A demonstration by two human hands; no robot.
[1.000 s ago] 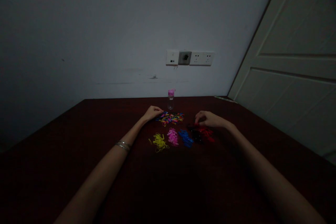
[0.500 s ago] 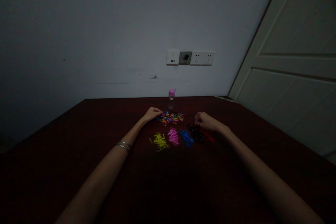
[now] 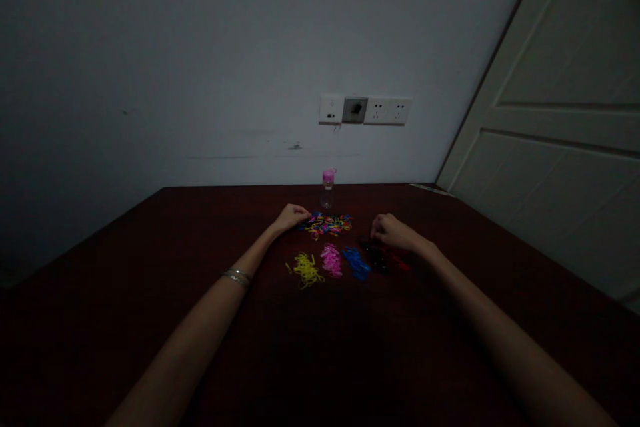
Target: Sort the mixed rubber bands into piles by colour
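A heap of mixed-colour rubber bands [image 3: 330,224] lies mid-table. My left hand [image 3: 291,217] is at its left edge, fingers closed together at the bands; what they pinch, if anything, is too small to make out. My right hand [image 3: 393,230] hovers or rests just above the black bands [image 3: 376,257], its fingers curled and pinched, their contents hidden. Nearer to me runs a row of single-colour piles: yellow bands [image 3: 306,269], pink bands [image 3: 331,260], blue bands [image 3: 357,263], the black ones, and red bands [image 3: 399,261] partly under my right wrist's shadow.
A small clear bottle with a pink cap [image 3: 327,190] stands behind the mixed heap. The dark red table [image 3: 125,267] meets a wall [image 3: 200,67] with sockets [image 3: 387,111]. At the right is a pale panelled door [image 3: 560,120]. The light is dim.
Both hands keep almost the same places and poses. The whole view has shifted very slightly; the piles look unchanged.
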